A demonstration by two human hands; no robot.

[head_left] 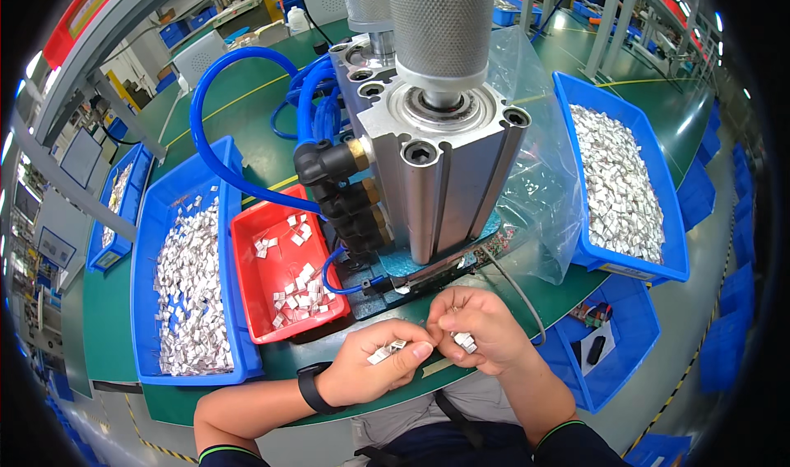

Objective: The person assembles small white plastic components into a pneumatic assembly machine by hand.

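My left hand (372, 367) is closed around a few small white block-shaped parts with thin wire leads (385, 353). My right hand (487, 323) is closed too, with similar white parts (465, 341) showing under its fingers. The fingertips of both hands meet, or nearly so, just in front of a metal press (444, 162) with blue air hoses (206, 130). What is pinched between the fingertips is too small to make out. To the left of the press, a red bin (255, 261) holds loose white parts.
Left of the red bin stands a long blue bin (148, 302) full of white parts. Another filled blue bin (671, 212) is at the right, beside clear plastic sheeting (539, 187). A lower blue tray (629, 335) holds a black object. A grey cable (527, 298) curves near my right hand.
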